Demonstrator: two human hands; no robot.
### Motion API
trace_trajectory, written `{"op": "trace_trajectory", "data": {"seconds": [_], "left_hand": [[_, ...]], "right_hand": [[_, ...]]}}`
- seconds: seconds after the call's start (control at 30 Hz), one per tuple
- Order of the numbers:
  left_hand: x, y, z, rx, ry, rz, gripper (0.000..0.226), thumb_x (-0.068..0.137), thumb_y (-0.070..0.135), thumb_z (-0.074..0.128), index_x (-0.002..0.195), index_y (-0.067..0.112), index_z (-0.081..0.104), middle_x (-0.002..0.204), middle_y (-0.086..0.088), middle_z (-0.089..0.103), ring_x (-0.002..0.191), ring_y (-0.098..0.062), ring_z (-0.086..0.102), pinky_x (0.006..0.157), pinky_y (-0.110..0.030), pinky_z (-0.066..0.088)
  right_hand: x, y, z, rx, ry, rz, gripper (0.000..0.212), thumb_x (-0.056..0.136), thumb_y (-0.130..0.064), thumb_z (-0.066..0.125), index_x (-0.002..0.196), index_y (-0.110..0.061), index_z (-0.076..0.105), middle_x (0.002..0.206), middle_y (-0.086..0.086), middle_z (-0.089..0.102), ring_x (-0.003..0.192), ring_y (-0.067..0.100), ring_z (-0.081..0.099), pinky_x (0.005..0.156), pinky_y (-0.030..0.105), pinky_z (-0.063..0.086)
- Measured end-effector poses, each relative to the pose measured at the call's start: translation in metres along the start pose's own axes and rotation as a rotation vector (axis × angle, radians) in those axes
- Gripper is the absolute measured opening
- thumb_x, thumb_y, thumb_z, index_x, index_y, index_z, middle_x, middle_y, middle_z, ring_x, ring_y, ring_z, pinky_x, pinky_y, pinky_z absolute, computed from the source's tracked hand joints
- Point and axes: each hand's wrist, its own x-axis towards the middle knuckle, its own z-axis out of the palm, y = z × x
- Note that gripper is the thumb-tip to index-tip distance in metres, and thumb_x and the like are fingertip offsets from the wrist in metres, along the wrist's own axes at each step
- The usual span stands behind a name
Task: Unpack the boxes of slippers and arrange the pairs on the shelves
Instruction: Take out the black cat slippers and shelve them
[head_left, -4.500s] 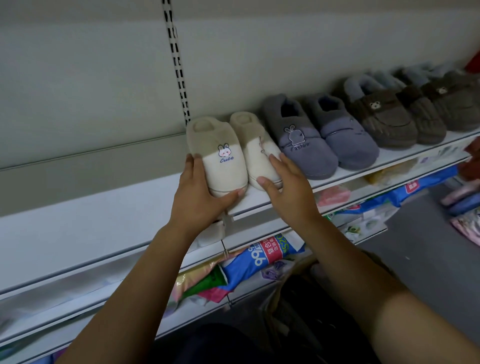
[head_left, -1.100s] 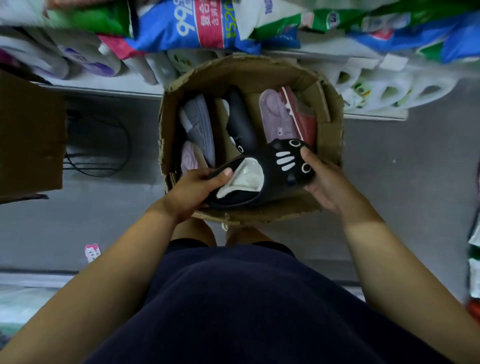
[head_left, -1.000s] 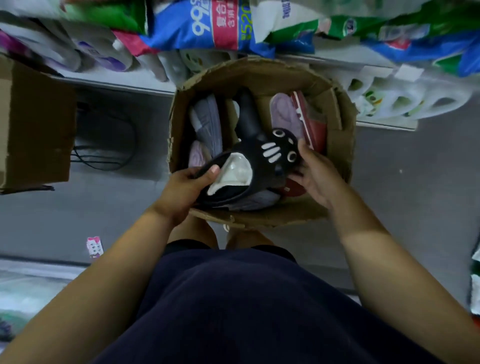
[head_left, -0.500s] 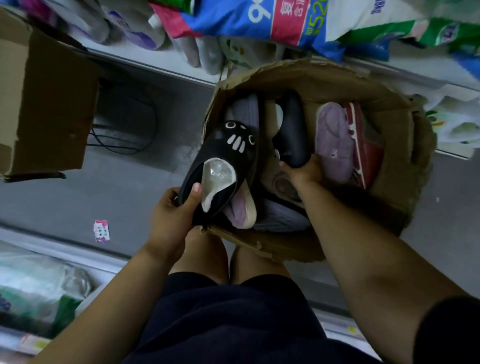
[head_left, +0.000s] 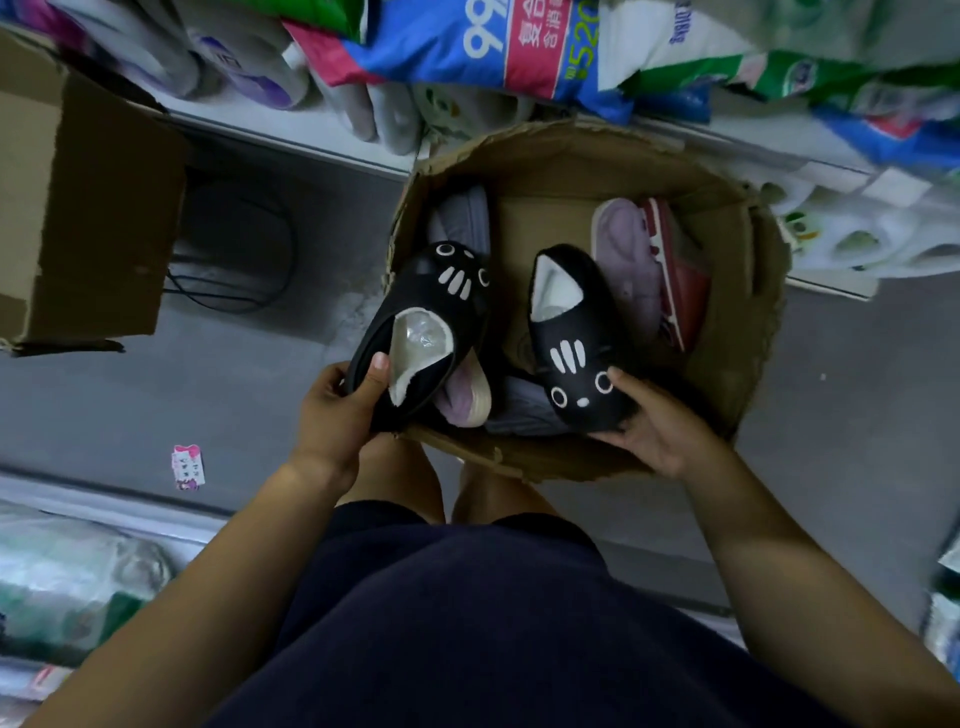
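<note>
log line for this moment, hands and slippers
left hand grips one black cat slipper at heel | right hand holds matching slipper at toe | both over cardboard box | purple slipper, grey slipper, red slipper inside

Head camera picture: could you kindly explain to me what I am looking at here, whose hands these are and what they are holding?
There is no machine here. A person wears a camera on the head, so this single picture looks down over their dark clothes at their own two bare hands. The left hand grips the heel end of the first black cat-face slipper. The right hand grips the toe end of the second black cat-face slipper, its match. Both slippers are held over an open brown cardboard box that stands on the grey floor. Inside the box lie a lilac slipper, a red slipper beside it and a grey slipper. Behind the box, a low shelf carries colourful plastic packs.
</note>
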Motion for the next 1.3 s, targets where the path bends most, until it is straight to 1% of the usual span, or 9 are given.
{"op": "trace_trajectory", "data": {"seconds": [0.27, 0.43, 0.57, 0.7, 0.8, 0.9, 1.03, 1.17, 1.3], "left_hand": [[-0.032, -0.021, 0.006, -0.028, -0.039, -0.056, 0.04, 0.089, 0.042, 0.07, 0.111, 0.01, 0.063, 0.112, -0.014, 0.071, 0.102, -0.029, 0.071, 0.083, -0.042, 0.06], [-0.028, -0.015, -0.001, 0.108, -0.096, -0.024, 0.037, 0.092, 0.037, 0.071, 0.121, 0.014, 0.066, 0.116, -0.012, 0.073, 0.101, -0.027, 0.072, 0.077, -0.035, 0.059], [-0.006, 0.019, -0.001, 0.523, -0.248, 0.13, 0.042, 0.083, 0.054, 0.075, 0.112, 0.024, 0.074, 0.106, -0.006, 0.077, 0.097, -0.022, 0.073, 0.081, -0.036, 0.059], [0.002, 0.06, 0.05, 0.959, -0.518, 0.241, 0.031, 0.091, 0.051, 0.066, 0.11, 0.028, 0.074, 0.106, 0.003, 0.073, 0.102, -0.013, 0.068, 0.091, -0.026, 0.05], [0.014, 0.066, 0.104, 1.366, -0.724, 0.231, 0.062, 0.083, 0.073, 0.055, 0.123, 0.028, 0.07, 0.127, 0.0, 0.065, 0.122, -0.019, 0.057, 0.101, -0.025, 0.037], [0.022, 0.054, 0.139, 1.548, -0.844, 0.245, 0.083, 0.07, 0.087, 0.05, 0.122, 0.027, 0.07, 0.122, 0.005, 0.066, 0.116, -0.016, 0.059, 0.101, -0.029, 0.045], [0.038, 0.025, 0.144, 1.162, -0.672, 0.291, 0.063, 0.072, 0.074, 0.07, 0.111, 0.025, 0.073, 0.107, 0.011, 0.071, 0.105, -0.008, 0.064, 0.097, -0.026, 0.048], [0.04, -0.019, 0.13, 0.505, -0.419, 0.031, 0.093, 0.06, 0.066, 0.088, 0.132, 0.013, 0.061, 0.117, 0.001, 0.07, 0.109, -0.014, 0.068, 0.1, -0.035, 0.054], [0.018, -0.052, 0.123, 0.398, -0.36, 0.001, 0.081, 0.072, 0.038, 0.091, 0.139, 0.013, 0.052, 0.123, -0.003, 0.069, 0.111, -0.019, 0.069, 0.091, -0.036, 0.059]], "right_hand": [[-0.053, 0.056, 0.001, 0.258, -0.089, 0.029, 0.044, 0.099, -0.037, 0.053, 0.139, -0.019, 0.055, 0.135, 0.009, 0.064, 0.123, 0.027, 0.063, 0.094, 0.044, 0.057], [-0.061, 0.082, 0.001, 0.357, -0.018, 0.001, 0.046, 0.086, -0.034, 0.064, 0.128, -0.016, 0.06, 0.116, 0.009, 0.074, 0.102, 0.027, 0.072, 0.079, 0.041, 0.062], [-0.068, 0.09, -0.023, 0.461, -0.002, -0.026, 0.054, 0.088, -0.041, 0.06, 0.136, -0.015, 0.056, 0.128, 0.014, 0.068, 0.112, 0.032, 0.068, 0.074, 0.039, 0.061], [-0.076, 0.1, -0.046, 0.615, -0.01, -0.102, 0.045, 0.095, -0.039, 0.055, 0.132, -0.014, 0.065, 0.137, 0.017, 0.061, 0.125, 0.036, 0.06, 0.099, 0.05, 0.052], [-0.081, 0.109, -0.055, 0.629, -0.032, -0.145, 0.045, 0.092, -0.04, 0.054, 0.125, -0.015, 0.071, 0.141, 0.017, 0.059, 0.128, 0.034, 0.058, 0.103, 0.048, 0.05], [-0.082, 0.115, -0.061, 0.633, -0.041, -0.094, 0.053, 0.092, -0.046, 0.053, 0.134, -0.014, 0.064, 0.144, 0.017, 0.056, 0.126, 0.033, 0.059, 0.095, 0.043, 0.056], [-0.08, 0.127, -0.061, 0.665, -0.047, -0.021, 0.053, 0.098, -0.043, 0.049, 0.141, -0.013, 0.057, 0.141, 0.02, 0.057, 0.123, 0.035, 0.062, 0.087, 0.044, 0.058], [-0.073, 0.138, -0.051, 0.727, -0.025, 0.021, 0.054, 0.1, -0.043, 0.05, 0.145, -0.013, 0.05, 0.141, 0.019, 0.058, 0.124, 0.036, 0.061, 0.089, 0.046, 0.057], [-0.063, 0.138, -0.045, 0.721, 0.003, 0.005, 0.058, 0.096, -0.041, 0.061, 0.146, -0.016, 0.049, 0.145, 0.018, 0.054, 0.131, 0.038, 0.055, 0.097, 0.05, 0.052]]}}
